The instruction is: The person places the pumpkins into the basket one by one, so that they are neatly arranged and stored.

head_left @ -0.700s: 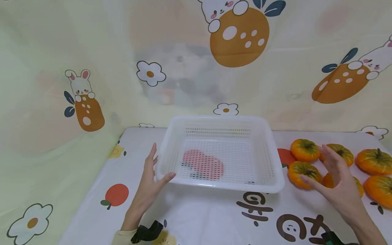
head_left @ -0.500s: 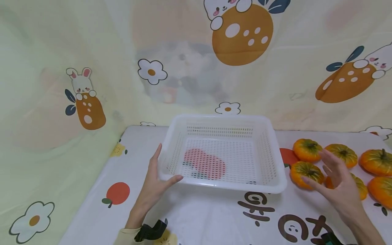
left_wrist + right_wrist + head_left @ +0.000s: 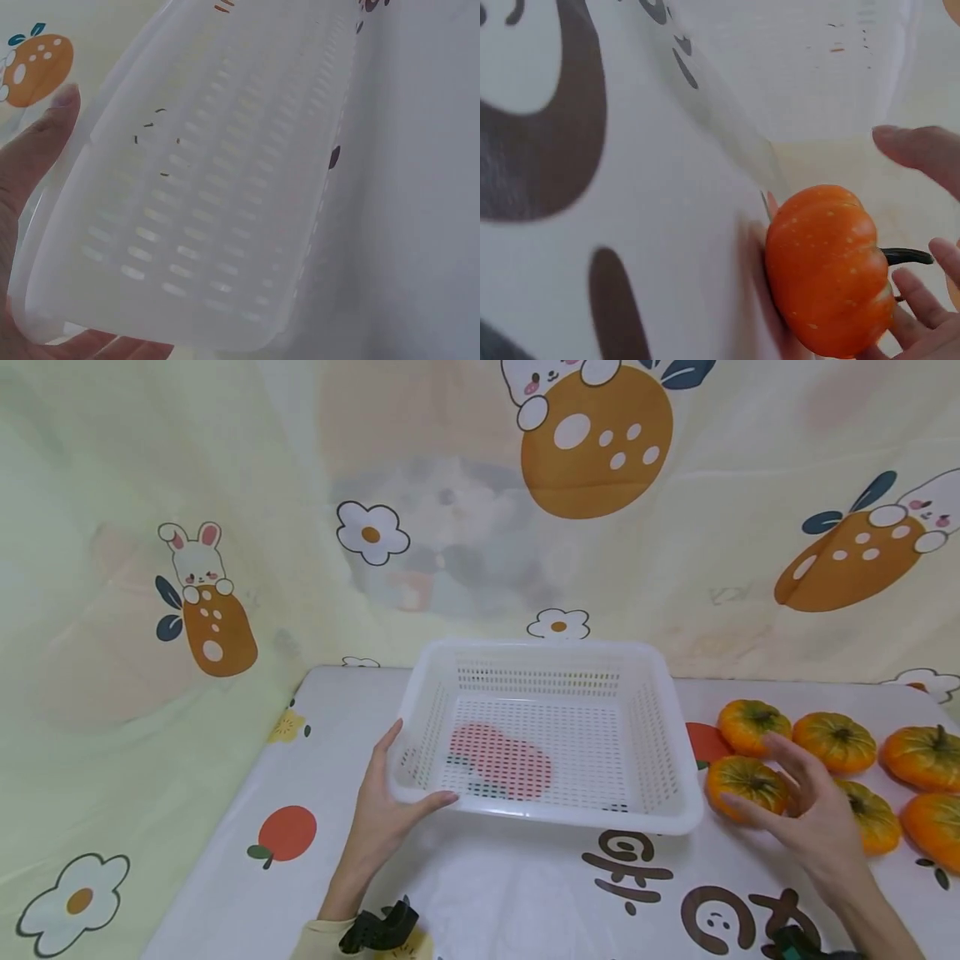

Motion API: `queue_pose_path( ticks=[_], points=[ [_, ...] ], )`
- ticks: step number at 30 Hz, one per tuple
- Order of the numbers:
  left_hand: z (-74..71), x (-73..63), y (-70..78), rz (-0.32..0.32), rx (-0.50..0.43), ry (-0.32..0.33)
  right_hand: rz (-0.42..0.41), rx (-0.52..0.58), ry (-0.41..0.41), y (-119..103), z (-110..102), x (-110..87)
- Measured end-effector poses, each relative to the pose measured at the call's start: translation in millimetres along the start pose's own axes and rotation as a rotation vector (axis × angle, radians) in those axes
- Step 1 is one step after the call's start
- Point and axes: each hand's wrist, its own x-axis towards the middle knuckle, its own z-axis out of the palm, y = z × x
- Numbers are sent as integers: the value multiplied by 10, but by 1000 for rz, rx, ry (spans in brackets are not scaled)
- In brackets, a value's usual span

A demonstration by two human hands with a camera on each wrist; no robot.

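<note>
A white perforated plastic basket stands in the middle of the table. My left hand holds its near left corner, thumb along the front rim and fingers against the left side. In the left wrist view the thumb lies beside the basket's rim. My right hand hovers around the nearest small orange pumpkin, thumb and fingers spread apart. The right wrist view shows that pumpkin with its dark stem, the thumb apart from it and fingers close behind; whether they touch is unclear.
Several other pumpkins lie on the right, including one behind, one farther right and one near the edge. A printed cloth covers the table. Behind it hangs a patterned curtain.
My left hand has moved right and closed in on the basket's corner. My right hand has shifted left and down toward the nearest pumpkin. The basket and pumpkins have not visibly moved on the table.
</note>
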Motion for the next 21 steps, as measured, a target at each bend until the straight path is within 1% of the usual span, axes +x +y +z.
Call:
queue_pose_path(
  ticks=[4,9,12,15,21],
  points=[
    [6,-7,-4,-1,12,5,20,-40,0,16,61,28],
    [10,-1,-8,-26,-24,-13,-22,-130,-6,61,99,33],
    [9,7,-4,-44,-24,-14,-47,-180,-24,71,96,33],
    [12,10,-4,-56,-17,-8,-40,-209,-40,74,94,38],
    [24,8,-14,-79,12,4,-7,-219,-52,105,93,45]
  ],
)
